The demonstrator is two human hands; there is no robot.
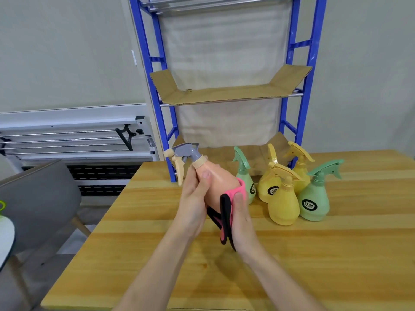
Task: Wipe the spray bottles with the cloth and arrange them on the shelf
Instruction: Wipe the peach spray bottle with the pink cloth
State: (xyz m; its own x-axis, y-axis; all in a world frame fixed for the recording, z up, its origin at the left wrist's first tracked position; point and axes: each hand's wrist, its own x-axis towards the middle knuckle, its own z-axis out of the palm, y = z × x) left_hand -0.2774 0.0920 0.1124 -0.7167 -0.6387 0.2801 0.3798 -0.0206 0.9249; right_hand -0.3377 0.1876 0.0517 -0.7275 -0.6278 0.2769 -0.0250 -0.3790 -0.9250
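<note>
Your left hand (193, 198) grips the peach spray bottle (215, 182) near its neck, fingers wrapped behind and the thumb pressed on the front, holding it tilted above the wooden worktop (157, 254) with its grey trigger head (186, 151) pointing left. Your right hand (241, 221) clasps a pink cloth with black edging (226, 212) against the bottle's lower body, thumb on top of the fabric; the cloth's loose end hangs down below the bottle. To your right, five more spray bottles stand close together on the worktop: a green one (246, 176) just behind the cloth, three yellow ones (284, 198) bunched in the middle, and a second green one (314, 198) at the outer edge. Behind them rises the blue metal shelf (298, 113), its middle tier lined with cardboard (224, 94).
</note>
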